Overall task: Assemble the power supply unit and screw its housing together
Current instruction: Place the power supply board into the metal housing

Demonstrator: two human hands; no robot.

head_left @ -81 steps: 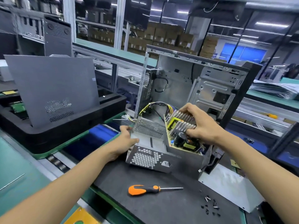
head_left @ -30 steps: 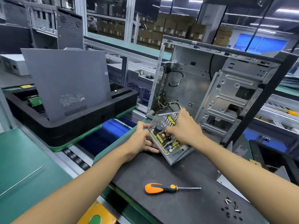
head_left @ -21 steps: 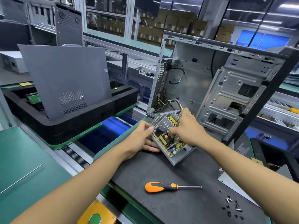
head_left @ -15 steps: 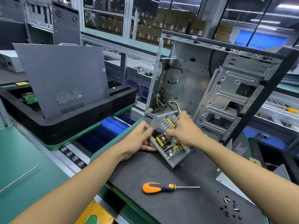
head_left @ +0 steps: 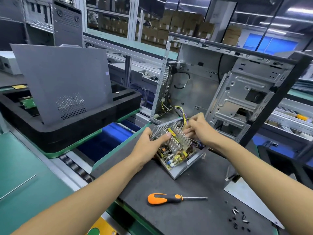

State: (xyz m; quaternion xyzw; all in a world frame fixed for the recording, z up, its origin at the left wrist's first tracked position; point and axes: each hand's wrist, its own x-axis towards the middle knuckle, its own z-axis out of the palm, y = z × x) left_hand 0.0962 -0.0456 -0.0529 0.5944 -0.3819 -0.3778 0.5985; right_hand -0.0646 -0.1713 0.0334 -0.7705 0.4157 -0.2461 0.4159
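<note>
Head view: PSU (head_left: 177,155) between both hands, long axis running away-left. Left hand (head_left: 149,146) grips its mesh wall; right hand (head_left: 199,129), fingers curled on the far end, equally close.

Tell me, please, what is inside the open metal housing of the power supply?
Inside the housing a circuit board shows, with silver heat-sink fins and small components. The left hand and right hand cover parts of it, so the rest is hidden.
</note>
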